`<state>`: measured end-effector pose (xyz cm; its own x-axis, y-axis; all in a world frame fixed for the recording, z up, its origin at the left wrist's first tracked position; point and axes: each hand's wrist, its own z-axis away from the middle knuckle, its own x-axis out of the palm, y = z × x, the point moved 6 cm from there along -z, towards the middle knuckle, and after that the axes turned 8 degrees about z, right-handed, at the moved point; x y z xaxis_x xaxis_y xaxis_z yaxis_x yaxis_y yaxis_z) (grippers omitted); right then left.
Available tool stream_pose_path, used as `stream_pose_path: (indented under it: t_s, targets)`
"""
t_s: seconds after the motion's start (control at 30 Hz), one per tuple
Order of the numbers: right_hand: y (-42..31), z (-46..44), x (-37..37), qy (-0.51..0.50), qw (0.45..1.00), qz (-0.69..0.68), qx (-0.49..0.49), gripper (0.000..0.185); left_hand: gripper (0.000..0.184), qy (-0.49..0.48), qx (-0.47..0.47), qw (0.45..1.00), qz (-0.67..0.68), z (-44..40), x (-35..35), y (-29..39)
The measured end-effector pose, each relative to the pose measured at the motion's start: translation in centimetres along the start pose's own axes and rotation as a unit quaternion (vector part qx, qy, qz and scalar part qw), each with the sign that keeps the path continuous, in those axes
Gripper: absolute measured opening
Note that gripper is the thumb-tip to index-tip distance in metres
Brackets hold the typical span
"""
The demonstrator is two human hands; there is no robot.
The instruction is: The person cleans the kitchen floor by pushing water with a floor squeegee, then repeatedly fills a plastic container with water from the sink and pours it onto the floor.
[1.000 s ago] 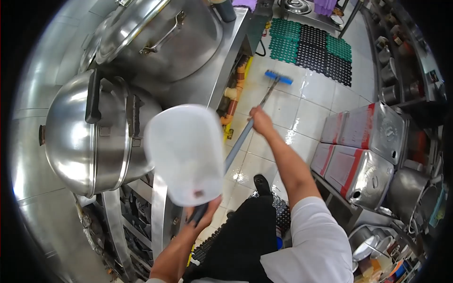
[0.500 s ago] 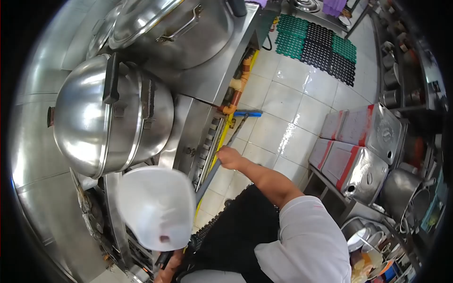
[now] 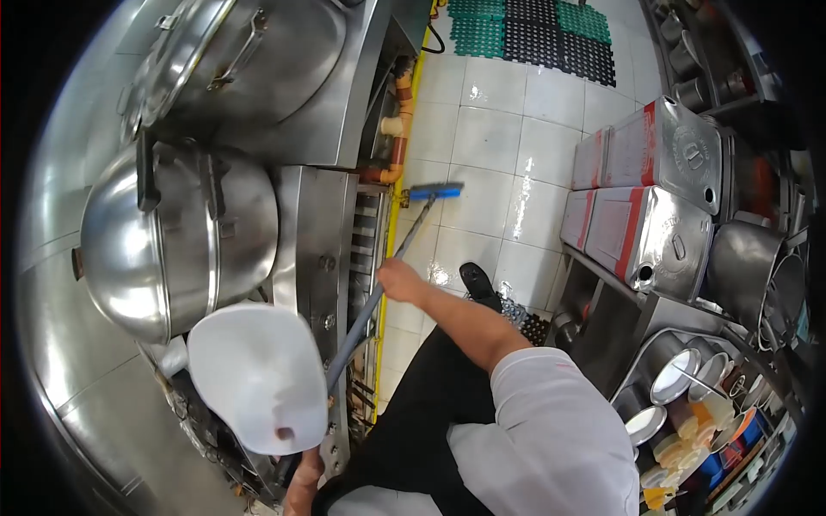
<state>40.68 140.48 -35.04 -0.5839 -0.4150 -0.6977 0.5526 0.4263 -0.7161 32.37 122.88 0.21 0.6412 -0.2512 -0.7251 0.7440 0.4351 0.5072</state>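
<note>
My right hand point(image 3: 402, 281) is wrapped round the grey handle of a floor squeegee point(image 3: 436, 193), midway along it. Its blue head lies on the wet white tiles, close to the yellow strip by the stoves. At the bottom left, my left hand point(image 3: 305, 477) is closed at the dark upper end of the same handle, its fingers partly hidden. A smooth white plastic piece point(image 3: 254, 370) with a rounded edge covers part of the handle just above my left hand. What it is, and whether the hand holds it, I cannot tell.
Large steel pots point(image 3: 185, 232) stand on the steel stove point(image 3: 314, 232) at left. Red-striped metal tins point(image 3: 637, 224) sit on a shelf at right, above bowls and cups point(image 3: 675, 378). Green and black mats point(image 3: 542, 34) lie further off. My black shoe point(image 3: 477, 282) is on the floor.
My view has shifted, so stove, tins and mats appear further left and higher. My black shoe has come into view beside my right arm. Both hands keep their grip on the squeegee handle.
</note>
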Motion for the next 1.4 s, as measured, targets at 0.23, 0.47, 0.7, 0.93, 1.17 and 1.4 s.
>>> stream_pose_path:
  t_s: [0.23, 0.47, 0.7, 0.93, 1.17, 1.4]
  targets:
    - [-4.4, 3.1, -0.9, -0.030, 0.999, -0.016, -0.008, 0.006, 0.015, 0.057, -0.017, 0.998, 0.019, 3.9, -3.0, 3.1]
    - [0.2, 2.7, 2.5, -0.017, 0.999, 0.016, 0.022, 0.007, 0.010, 0.074, 0.005, 0.997, 0.033, 3.4, 0.5, -2.4]
    - [-13.2, 9.2, 11.4, -0.094, 0.993, -0.055, -0.042, 0.006, 0.018, 0.036, -0.013, 0.996, 0.079, 14.3, -2.7, -12.6]
    - [-12.3, 14.2, 9.0, -0.008, 0.996, 0.035, 0.078, 0.016, 0.043, 0.209, -0.011, 0.916, 0.343, 20.1, -1.7, -21.3]
    - [-10.6, 19.8, 10.5, -0.036, 0.990, 0.079, 0.108, 0.018, 0.030, 0.154, -0.012, 0.851, 0.502, 18.3, 2.5, -20.4]
    - [-23.8, 15.0, 18.5, -0.050, 0.993, -0.078, 0.066, 0.015, 0.022, 0.288, 0.023, 0.875, 0.387, 23.7, -6.6, -19.2]
